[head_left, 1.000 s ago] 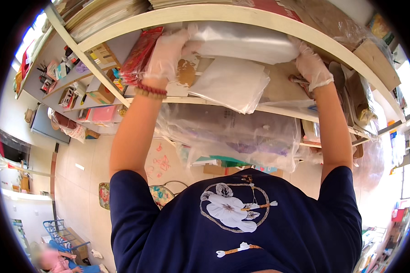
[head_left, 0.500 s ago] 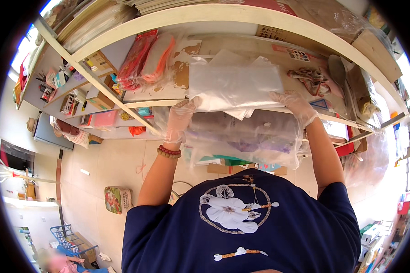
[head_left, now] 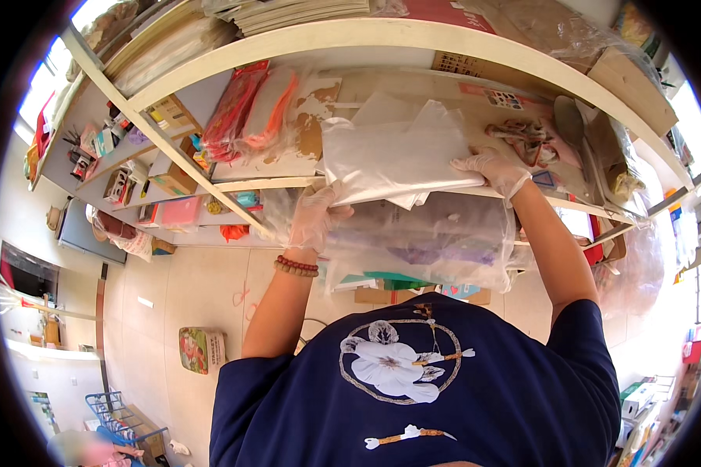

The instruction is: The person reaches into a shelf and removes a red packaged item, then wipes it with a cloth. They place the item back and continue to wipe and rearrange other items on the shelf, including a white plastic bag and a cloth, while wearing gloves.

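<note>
A stack of clear, whitish plastic bags (head_left: 397,152) lies on the shelf in front of me, its near edge reaching past the shelf's front rail. My left hand (head_left: 315,218), in a thin clear glove with beaded bracelets at the wrist, pinches the near left corner of the bags. At their right edge is my right hand (head_left: 497,171), also gloved, gripping the side with its fingers over the top; its thumb is hard to make out. Below the rail hangs a large clear plastic sheet (head_left: 420,237) with purple patches.
Red and orange packaged bundles (head_left: 245,109) lie left of the bags. On the right are a crumpled patterned cloth (head_left: 522,140) and a grey long-handled scoop (head_left: 570,128). A cream rail (head_left: 350,39) crosses above. A printed tin (head_left: 202,349) stands on the floor; a person (head_left: 101,451) is far lower left.
My left hand has drawn slightly down toward me, bringing the bags' near left corner lower. My right hand has shifted a little left along with the right edge.
</note>
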Demonstrator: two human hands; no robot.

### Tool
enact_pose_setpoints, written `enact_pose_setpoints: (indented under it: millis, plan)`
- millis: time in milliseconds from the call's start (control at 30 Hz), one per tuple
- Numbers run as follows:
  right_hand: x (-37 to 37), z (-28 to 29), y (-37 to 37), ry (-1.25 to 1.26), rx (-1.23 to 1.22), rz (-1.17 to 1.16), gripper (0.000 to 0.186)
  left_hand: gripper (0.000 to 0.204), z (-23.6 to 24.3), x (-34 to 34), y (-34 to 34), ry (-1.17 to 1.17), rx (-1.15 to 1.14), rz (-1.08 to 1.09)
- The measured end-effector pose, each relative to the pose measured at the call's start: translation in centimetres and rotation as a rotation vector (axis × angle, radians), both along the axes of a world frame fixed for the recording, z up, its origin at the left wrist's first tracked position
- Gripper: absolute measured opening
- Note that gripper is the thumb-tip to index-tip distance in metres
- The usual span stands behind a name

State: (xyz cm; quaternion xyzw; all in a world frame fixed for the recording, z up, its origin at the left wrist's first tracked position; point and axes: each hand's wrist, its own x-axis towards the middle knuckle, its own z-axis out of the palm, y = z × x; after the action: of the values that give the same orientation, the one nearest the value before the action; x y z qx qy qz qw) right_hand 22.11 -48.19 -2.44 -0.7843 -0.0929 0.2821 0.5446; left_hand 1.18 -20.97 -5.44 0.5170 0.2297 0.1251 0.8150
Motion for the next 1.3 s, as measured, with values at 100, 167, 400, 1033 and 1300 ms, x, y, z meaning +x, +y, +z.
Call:
enact_pose_setpoints:
  millis: [100,167,400,1033,1300]
  plan:
    - [-0.3,1.3,0.0,0.112,0.1,0.067,0.056,0.016,0.1,-0.7,0.2,0.001,-0.064,-0.053]
    - [-1.9,3.2,0.0,0.129,0.167,0.099,0.05,0.019,0.6,-1.4,-0.1,-0.04,-0.034,-0.054]
    - [-9.1,4.8,-0.5,0.134,0.334,0.085,0.039,0.034,4.1,-1.6,-1.1,-0.387,-0.13,0.184]
    - [-12.9,2.6,0.7,0.488,0.896,0.29,0.115,0.051,1.2,-1.7,-1.5,-0.533,-0.264,-0.013]
    - [-10.0,2.9,2.3,0.196,0.647,0.681,0.112,0.048,4.0,-2.0,-1.4,-0.281,-0.115,-0.108]
